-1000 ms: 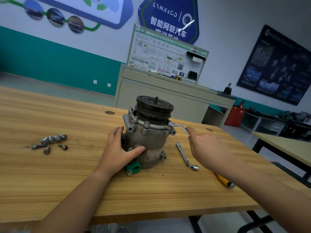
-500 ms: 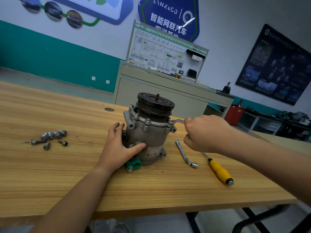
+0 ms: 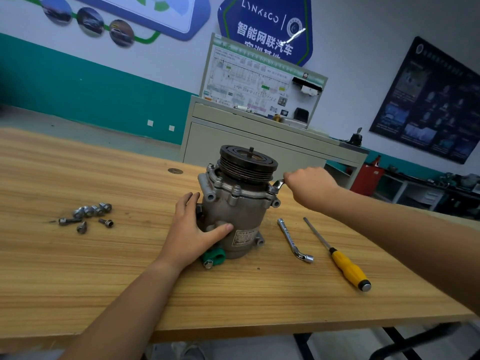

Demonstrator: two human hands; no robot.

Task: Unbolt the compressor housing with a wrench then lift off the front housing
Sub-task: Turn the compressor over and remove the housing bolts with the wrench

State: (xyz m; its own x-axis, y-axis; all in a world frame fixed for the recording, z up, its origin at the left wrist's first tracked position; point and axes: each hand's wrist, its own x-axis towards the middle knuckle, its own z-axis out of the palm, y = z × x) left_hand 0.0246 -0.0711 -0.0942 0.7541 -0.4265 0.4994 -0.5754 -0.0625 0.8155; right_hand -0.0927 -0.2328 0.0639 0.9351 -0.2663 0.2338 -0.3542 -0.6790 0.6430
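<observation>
Yellow screwdriver (image 3: 337,255) on wood table (image 3: 78,281) below right hand (image 3: 309,185) w/ spare L-wrench (image 3: 292,239) beside; loose bolts (image 3: 89,211) left of left hand (image 3: 192,229); grey cabinet (image 3: 233,141) beyond both

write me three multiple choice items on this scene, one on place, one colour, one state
1. The loose bolts lie: A left of the compressor B right of it C on it
2. The screwdriver handle is: A red B yellow C blue
3. The right hand: A hangs open B holds the screwdriver C grips a wrench
Key: 1 A, they cluster past the left hand; 2 B, plainly yellow; 3 C, it is curled round the wrench at the flange.
</observation>
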